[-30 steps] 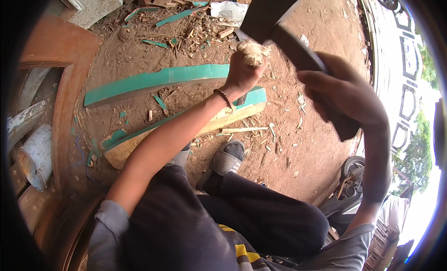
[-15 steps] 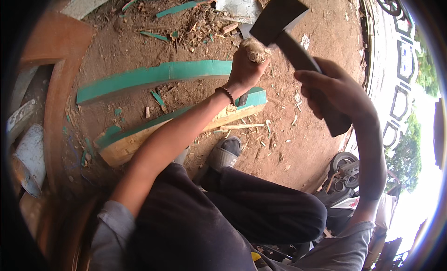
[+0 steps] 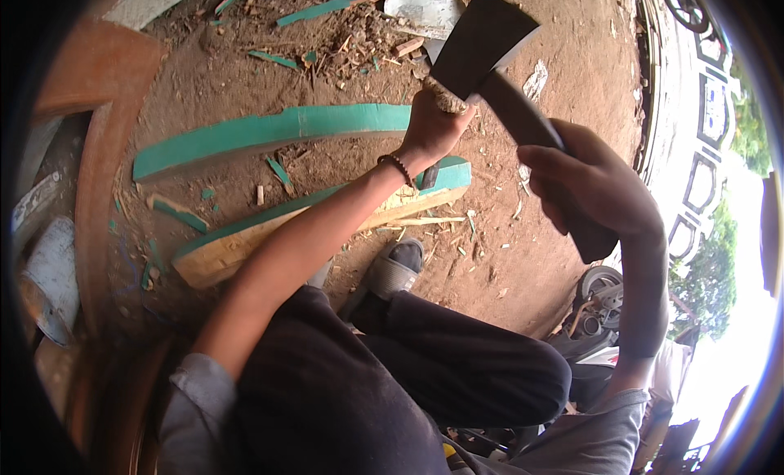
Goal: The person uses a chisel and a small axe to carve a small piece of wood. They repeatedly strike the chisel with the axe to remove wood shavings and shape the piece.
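Observation:
My left hand (image 3: 433, 132) is closed around a chisel whose frayed wooden handle end (image 3: 445, 97) sticks out above the fist. Below the fist, its dark metal blade (image 3: 428, 178) stands on a green-painted wooden beam (image 3: 237, 250) with a bare, pale cut side. My right hand (image 3: 590, 177) grips the dark handle of a hatchet (image 3: 483, 44). The hatchet's broad head is right at the chisel's handle end, overlapping it in view; whether they touch I cannot tell. My left forearm hides part of the beam.
A second green, curved beam (image 3: 269, 132) lies beyond on the dirt ground. Green splinters (image 3: 273, 60) and wood chips are scattered around. A brown wooden frame (image 3: 102, 148) stands at left, beside a whitish cylinder (image 3: 53, 267). My sandalled foot (image 3: 394, 271) is near the beam; a motorcycle (image 3: 603, 299) is at right.
The hatchet head has come down and left onto the chisel's handle end. The near beam has shifted slightly right, and a green strip now shows apart from its left end.

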Demonstrator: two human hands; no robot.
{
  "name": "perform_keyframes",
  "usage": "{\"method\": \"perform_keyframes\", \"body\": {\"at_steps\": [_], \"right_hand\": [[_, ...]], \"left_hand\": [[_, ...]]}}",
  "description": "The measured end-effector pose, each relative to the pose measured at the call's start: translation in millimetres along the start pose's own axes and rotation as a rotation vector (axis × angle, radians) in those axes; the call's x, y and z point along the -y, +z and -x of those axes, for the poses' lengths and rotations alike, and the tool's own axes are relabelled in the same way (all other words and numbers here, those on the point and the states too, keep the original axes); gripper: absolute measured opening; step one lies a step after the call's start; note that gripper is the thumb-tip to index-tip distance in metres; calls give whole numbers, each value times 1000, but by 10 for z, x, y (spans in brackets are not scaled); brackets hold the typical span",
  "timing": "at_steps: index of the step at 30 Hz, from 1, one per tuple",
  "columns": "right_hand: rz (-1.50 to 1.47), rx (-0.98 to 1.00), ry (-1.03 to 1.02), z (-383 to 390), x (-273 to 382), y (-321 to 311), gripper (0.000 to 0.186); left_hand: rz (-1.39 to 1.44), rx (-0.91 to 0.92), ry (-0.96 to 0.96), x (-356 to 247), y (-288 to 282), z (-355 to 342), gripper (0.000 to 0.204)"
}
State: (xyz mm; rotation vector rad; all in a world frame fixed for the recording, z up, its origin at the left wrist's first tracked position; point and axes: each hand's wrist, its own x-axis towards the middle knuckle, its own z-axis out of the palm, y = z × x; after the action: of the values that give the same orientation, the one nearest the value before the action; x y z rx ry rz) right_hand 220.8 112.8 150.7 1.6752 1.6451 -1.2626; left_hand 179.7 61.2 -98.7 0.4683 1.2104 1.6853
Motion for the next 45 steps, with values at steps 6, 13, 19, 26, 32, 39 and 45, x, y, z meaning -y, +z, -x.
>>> {"method": "perform_keyframes", "body": {"at_steps": [6,13,19,26,32,39,45], "right_hand": [[-361,-376,-96,329,148,-402,32],[-94,-145,-92,-149,-333,-10,29],[-196,-230,17,165,48,-164,28],[-562,-652,-150,74,115,-139,27],[-152,34,107,-152,-195,-7,28],[-407,-478,-52,243,186,-212,32],[-214,-317,-163,-252,-356,114,32]], "left_hand": [[-85,187,-252,-103,-114,-84,13],[-71,-54,198,-54,169,24,13],[-107,93,-29,-147,12,42,11],[-163,196,-137,-118,4,17,11],[-111,95,-26,15,36,73,13],[-140,154,-137,11,32,-5,12],[-84,103,-56,83,36,-22,26]]}}
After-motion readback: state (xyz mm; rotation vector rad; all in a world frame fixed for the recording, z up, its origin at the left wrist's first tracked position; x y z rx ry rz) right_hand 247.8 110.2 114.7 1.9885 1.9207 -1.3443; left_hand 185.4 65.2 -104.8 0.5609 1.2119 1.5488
